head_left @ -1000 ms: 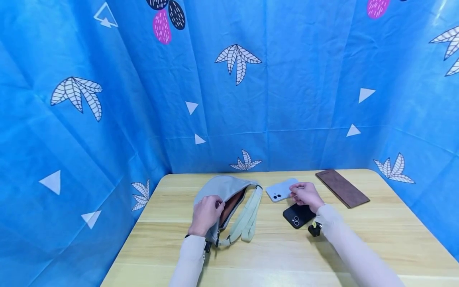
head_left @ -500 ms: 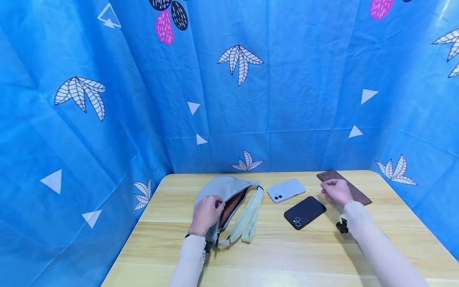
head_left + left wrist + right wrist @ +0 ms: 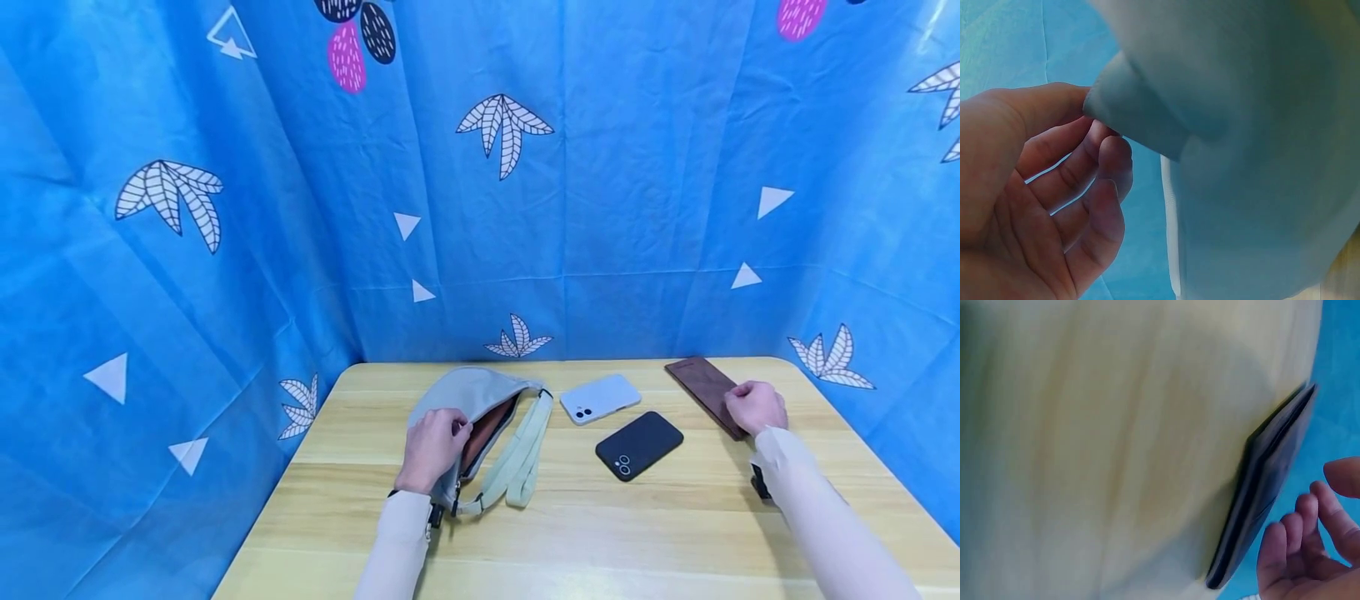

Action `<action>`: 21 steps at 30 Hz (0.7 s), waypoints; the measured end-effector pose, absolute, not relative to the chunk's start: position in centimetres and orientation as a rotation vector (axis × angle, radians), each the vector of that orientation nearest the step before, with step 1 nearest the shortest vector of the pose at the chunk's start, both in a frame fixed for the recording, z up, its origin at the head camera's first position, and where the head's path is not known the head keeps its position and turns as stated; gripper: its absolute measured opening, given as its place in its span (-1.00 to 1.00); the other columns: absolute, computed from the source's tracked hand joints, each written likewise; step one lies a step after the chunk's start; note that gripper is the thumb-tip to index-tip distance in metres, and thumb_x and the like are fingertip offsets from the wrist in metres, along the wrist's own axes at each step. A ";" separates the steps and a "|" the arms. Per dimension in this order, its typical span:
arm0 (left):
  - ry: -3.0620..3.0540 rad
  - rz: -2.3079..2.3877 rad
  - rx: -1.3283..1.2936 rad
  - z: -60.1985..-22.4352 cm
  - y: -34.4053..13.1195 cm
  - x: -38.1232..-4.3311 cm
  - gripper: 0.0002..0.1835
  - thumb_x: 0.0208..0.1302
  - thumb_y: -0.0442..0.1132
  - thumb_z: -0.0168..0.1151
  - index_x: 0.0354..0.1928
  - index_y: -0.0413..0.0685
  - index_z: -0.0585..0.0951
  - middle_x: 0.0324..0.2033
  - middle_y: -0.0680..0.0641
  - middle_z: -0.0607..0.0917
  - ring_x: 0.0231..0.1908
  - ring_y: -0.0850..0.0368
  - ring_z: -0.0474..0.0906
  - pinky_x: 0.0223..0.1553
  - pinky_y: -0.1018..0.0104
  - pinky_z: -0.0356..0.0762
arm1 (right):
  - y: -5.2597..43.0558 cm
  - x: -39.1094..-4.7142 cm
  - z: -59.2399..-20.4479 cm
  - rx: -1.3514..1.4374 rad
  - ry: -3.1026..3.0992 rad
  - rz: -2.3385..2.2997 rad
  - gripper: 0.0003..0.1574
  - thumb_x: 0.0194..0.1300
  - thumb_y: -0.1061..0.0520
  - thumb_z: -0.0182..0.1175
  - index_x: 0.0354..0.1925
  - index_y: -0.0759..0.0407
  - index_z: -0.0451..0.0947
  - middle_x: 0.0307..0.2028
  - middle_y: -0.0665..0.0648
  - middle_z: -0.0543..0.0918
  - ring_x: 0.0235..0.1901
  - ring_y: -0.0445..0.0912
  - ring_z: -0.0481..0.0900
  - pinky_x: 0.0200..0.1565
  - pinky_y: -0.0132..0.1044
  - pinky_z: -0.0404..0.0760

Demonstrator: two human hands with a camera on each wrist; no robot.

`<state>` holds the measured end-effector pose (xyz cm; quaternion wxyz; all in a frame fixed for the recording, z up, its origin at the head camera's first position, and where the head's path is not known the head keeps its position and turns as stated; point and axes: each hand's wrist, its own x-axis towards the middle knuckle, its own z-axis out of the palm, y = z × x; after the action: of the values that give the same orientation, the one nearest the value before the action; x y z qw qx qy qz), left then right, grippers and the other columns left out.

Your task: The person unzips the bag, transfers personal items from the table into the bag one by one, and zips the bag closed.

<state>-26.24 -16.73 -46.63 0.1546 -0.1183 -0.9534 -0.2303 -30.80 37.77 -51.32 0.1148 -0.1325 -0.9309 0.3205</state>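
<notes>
A grey waist bag (image 3: 468, 387) with a pale green strap (image 3: 517, 458) lies on the table, its mouth gaping to a brown inside. My left hand (image 3: 431, 450) pinches the fabric at the edge of that mouth; in the left wrist view, thumb and forefinger hold a fabric flap (image 3: 1132, 109). Over at the right, my right hand (image 3: 756, 406) hovers by the near end of a flat brown wallet (image 3: 697, 383). The right wrist view shows a gap between its loosely curled fingers (image 3: 1272, 550) and the folded wallet (image 3: 1263, 481).
A light-coloured phone (image 3: 602, 397) and a black phone (image 3: 641, 444) lie face down between the bag and the wallet. The wooden table (image 3: 570, 542) ends at a blue patterned curtain (image 3: 630, 208) behind and at the sides.
My right hand has moved right, from beside the light-coloured phone, past the black phone, to the near end of the wallet. The left hand keeps its pinch on the waist bag.
</notes>
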 end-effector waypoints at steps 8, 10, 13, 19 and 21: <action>-2.732 -0.663 -0.349 -46.7 -16.7 -26.3 -0.89 0.35 -0.15 0.37 -0.35 0.09 0.78 -0.44 0.09 0.78 -0.49 0.28 0.59 -0.42 0.22 0.57 | 39.1 -30.2 -51.8 -0.379 -2.848 0.805 -0.36 0.36 -0.03 0.15 0.11 0.53 0.49 0.10 0.68 0.48 -0.01 0.61 0.36 -0.11 0.34 0.38; -2.733 -0.661 -0.346 -46.7 -16.7 -26.3 -0.89 0.34 -0.15 0.37 -0.35 0.09 0.78 -0.44 0.09 0.78 -0.49 0.29 0.59 -0.42 0.22 0.57 | 39.2 -30.1 -51.7 -0.387 -2.895 0.802 -0.27 0.38 -0.07 0.15 0.18 0.55 0.42 0.16 0.69 0.46 0.04 0.64 0.36 -0.06 0.38 0.39; -2.732 -0.668 -0.352 -46.7 -16.7 -26.3 -0.89 0.34 -0.15 0.38 -0.35 0.08 0.78 -0.44 0.09 0.78 -0.50 0.29 0.59 -0.43 0.23 0.57 | 39.2 -30.0 -51.4 -0.406 -2.956 0.808 -0.18 0.40 -0.10 0.16 0.25 0.59 0.34 0.22 0.70 0.40 0.10 0.66 0.34 0.02 0.42 0.39; -2.734 -0.664 -0.352 -46.8 -16.6 -26.2 -0.90 0.34 -0.15 0.38 -0.34 0.09 0.79 -0.44 0.09 0.78 -0.49 0.29 0.60 -0.44 0.24 0.56 | 39.2 -29.8 -50.9 -0.436 -2.986 0.783 -0.15 0.35 -0.12 0.21 0.23 0.59 0.33 0.20 0.69 0.43 0.10 0.64 0.40 0.00 0.40 0.45; -2.733 -0.662 -0.353 -46.8 -16.6 -26.3 -0.90 0.34 -0.15 0.38 -0.34 0.08 0.79 -0.44 0.09 0.78 -0.49 0.29 0.60 -0.44 0.23 0.56 | 39.2 -29.9 -50.9 -0.444 -2.989 0.781 -0.13 0.33 -0.12 0.24 0.23 0.59 0.33 0.19 0.70 0.43 0.09 0.63 0.41 -0.02 0.40 0.45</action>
<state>-26.26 -16.60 -46.76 0.1533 -0.1231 -0.9529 -0.2309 -29.86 39.21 -50.89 0.0103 -0.1424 -0.9576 0.2502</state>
